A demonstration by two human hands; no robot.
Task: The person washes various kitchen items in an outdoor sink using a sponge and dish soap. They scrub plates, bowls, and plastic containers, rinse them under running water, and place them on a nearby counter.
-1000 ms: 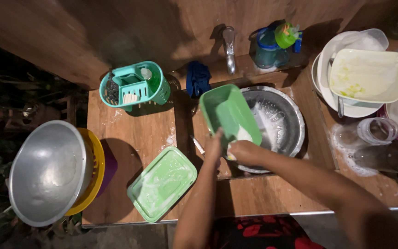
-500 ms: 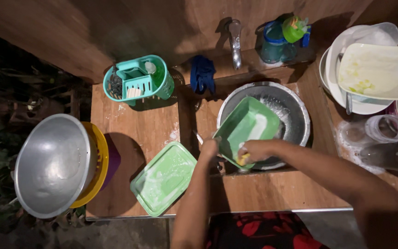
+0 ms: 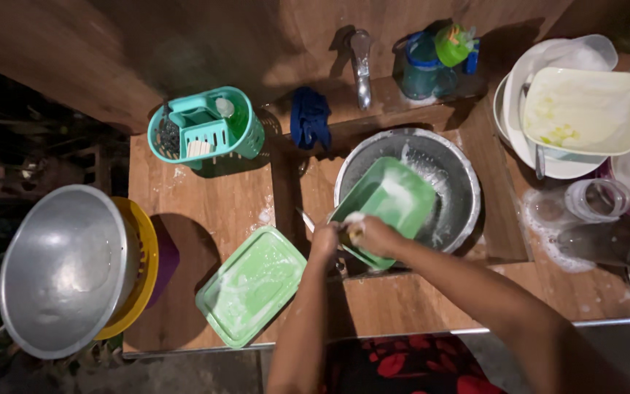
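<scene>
Green container (image 3: 391, 204) sits tilted over the metal basin (image 3: 455, 175), left hand (image 3: 324, 244) gripping its near corner while right hand (image 3: 373, 235) pinches a soapy sponge against it.

Both forearms are bare, with no sleeves, rings or watch showing. Below them lies dark clothing (image 3: 410, 361) printed with red flowers.

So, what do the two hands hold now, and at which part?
The left hand grips the green container at its near rim, over the metal basin. The right hand presses a soapy sponge on that rim.
</scene>
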